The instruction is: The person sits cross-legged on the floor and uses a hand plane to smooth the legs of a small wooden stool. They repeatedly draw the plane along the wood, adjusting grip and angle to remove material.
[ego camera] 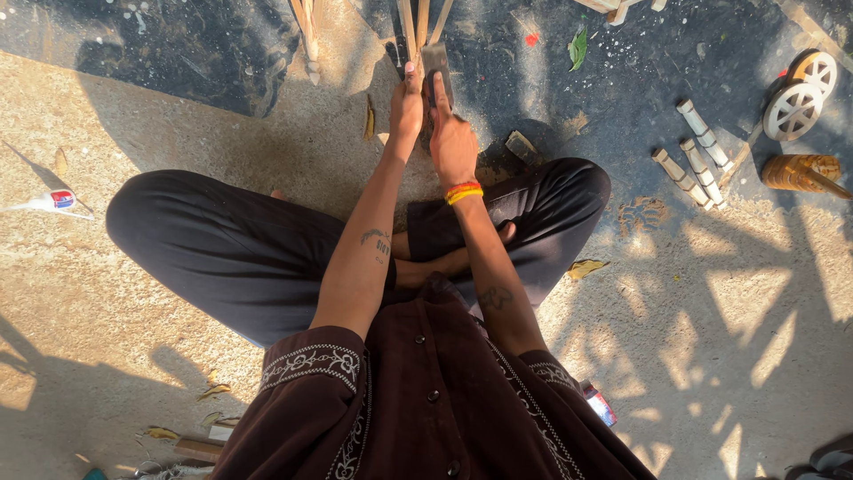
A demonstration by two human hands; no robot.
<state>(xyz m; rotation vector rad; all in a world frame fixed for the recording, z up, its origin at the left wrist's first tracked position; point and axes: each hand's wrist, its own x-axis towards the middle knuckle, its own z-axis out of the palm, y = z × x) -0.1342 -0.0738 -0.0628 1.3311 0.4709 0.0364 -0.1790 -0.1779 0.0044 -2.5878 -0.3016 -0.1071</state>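
Observation:
I sit cross-legged on a concrete floor, both arms stretched forward. My left hand point(406, 105) is closed round a thin upright bamboo strip point(411, 36). My right hand point(450, 138), with orange and yellow bands at the wrist, grips a broad dark metal blade point(436, 64) set against that strip, the index finger laid along the blade's back. Two more thin strips point(423, 20) rise right beside the held one.
Three short bamboo tube pieces point(695, 158) lie at the right, next to two small wooden wheels point(801, 92) and a wound spool point(800, 172). A glue tube point(55, 203) lies at the left. Another stick point(306, 31) stands at top left. Dry leaves and scraps are scattered around.

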